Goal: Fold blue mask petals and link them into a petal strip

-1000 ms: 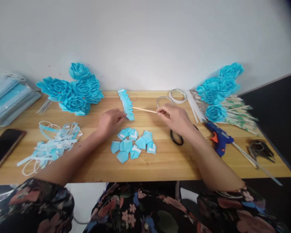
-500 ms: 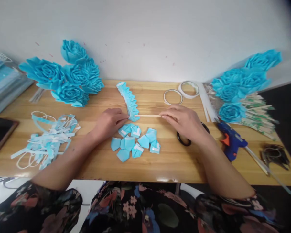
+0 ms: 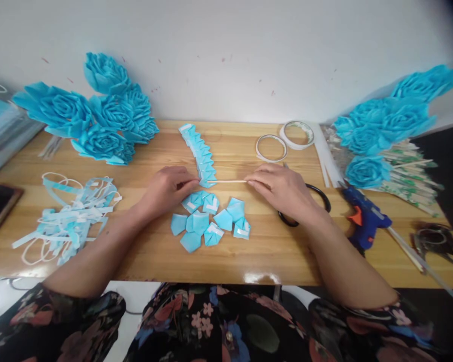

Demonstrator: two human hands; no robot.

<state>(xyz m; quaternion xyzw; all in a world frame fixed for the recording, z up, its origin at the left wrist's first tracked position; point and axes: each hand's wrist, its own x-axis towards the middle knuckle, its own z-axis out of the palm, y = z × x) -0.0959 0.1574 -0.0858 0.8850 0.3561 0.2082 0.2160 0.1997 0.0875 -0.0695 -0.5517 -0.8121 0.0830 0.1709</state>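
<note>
A curved row of overlapping folded light-blue pieces point(image 3: 201, 153) lies on the wooden table, its near end beside the fingertips of my left hand point(image 3: 169, 188). Those fingers are pinched together at the left edge of that end. From the other side, my right hand point(image 3: 283, 191) grips a thin wooden stick point(image 3: 228, 181) between thumb and fingers. The stick lies level, its left tip over the lowest piece of the row. Just below are several loose folded blue pieces point(image 3: 197, 221), some with white tape strips. Scissors point(image 3: 319, 193) with black handles are partly hidden under my right hand.
Blue fabric roses point(image 3: 113, 110) stand at the back left, more roses point(image 3: 377, 125) at the right. Two tape rolls point(image 3: 296, 134) lie behind my right hand. A blue glue gun point(image 3: 368, 218) rests at right. Cut strips and cords point(image 3: 71, 216) and a phone point(image 3: 0, 208) are at left.
The stick and my right fingertips have shifted slightly left, so the tip reaches further over the row's near end. My left hand keeps its pinch. The view has moved a little.
</note>
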